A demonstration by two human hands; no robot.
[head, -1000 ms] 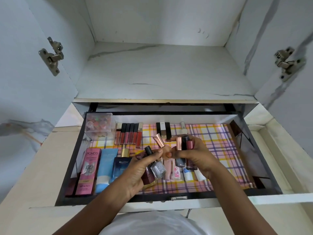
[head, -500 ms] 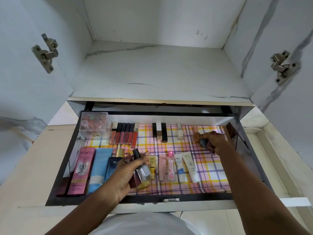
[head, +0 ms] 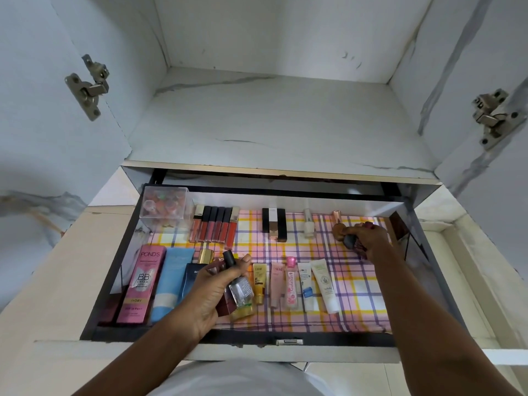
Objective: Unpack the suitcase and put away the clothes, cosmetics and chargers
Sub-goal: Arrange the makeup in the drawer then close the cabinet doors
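Head view: an open drawer (head: 425,232) lined with checked paper is being filled with cosmetics.
Right hand (head: 368,241): small bottles (head: 350,241) are being gripped in curled fingers at the far right corner, just above the liner.
Left hand (head: 217,287): a polish bottle (head: 238,284) is being held in curled fingers, cap pointing away, over the near left.
Key relation: the free back-row space is lying right of the clear bottle (head: 308,224); the right hand is nearer.

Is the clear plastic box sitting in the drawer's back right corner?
No, the clear plastic box sits in the back left corner of the drawer, beside the lip glosses.
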